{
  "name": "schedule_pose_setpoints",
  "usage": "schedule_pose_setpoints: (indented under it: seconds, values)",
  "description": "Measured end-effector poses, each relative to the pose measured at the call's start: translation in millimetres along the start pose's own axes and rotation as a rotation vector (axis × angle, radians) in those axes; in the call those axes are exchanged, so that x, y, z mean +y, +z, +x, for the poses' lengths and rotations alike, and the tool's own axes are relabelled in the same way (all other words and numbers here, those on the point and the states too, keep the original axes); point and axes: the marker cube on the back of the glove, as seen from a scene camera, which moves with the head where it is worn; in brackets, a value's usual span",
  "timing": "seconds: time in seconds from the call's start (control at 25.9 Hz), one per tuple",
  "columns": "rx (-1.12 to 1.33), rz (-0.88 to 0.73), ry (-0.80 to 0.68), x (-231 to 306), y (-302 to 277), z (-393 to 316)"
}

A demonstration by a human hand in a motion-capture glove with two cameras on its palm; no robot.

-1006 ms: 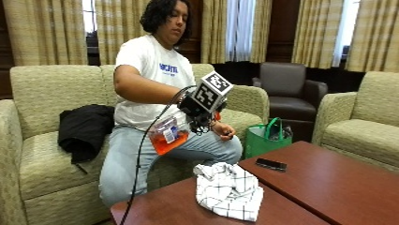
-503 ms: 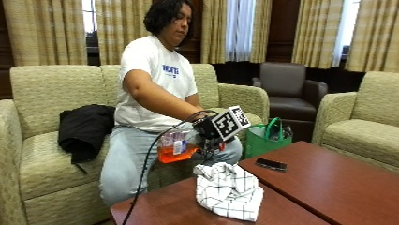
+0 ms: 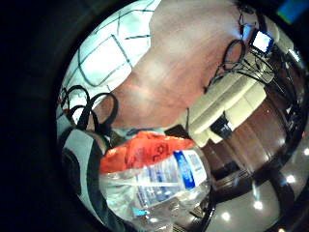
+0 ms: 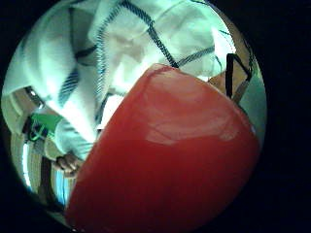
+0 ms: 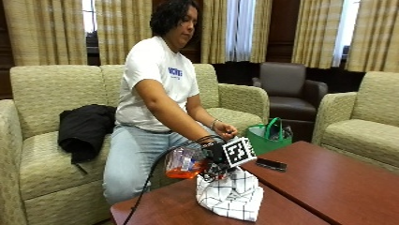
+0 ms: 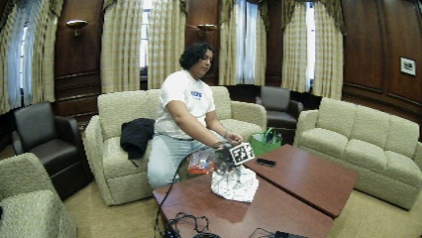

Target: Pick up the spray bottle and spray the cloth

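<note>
Holding clear plastic spray bottle with orange liquid (image 5: 185, 162) low, just beside white black-checked cloth (image 5: 232, 197) heaped on brown wooden bench (image 5: 318, 187). Gloved right hand (image 5: 215, 157) grasps bottle, fingers wrapped round it. Advice: aim nozzle squarely at cloth before squeezing. Nozzle, trigger hidden; spray direction unclear.

One spray bottle (image 5: 185, 162) with orange liquid is seen; one checked cloth (image 5: 231, 196) is counted on the table (image 5: 324, 187); one black phone (image 5: 270, 164) is found there too; one green bag (image 5: 269, 136) is seen behind the table; one black jacket (image 5: 83, 129) is laid on the sofa (image 5: 43, 154); two dark leather armchairs are counted in the wide view, one (image 6: 280, 105) by the windows and one (image 6: 46, 148) beside the sofa.
</note>
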Motion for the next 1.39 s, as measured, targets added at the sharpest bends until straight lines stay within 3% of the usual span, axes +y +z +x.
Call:
schedule_pose_setpoints:
  seconds: [0.39,0.66,1.12,1.39]
  values:
    - [-0.001,-0.013,0.022,-16,11,-21]
    - [-0.146,0.062,-0.062,23,-22,-3]
    - [-0.465,0.36,-0.299,123,-104,23]
    - [-0.842,0.495,-0.583,160,-143,2]
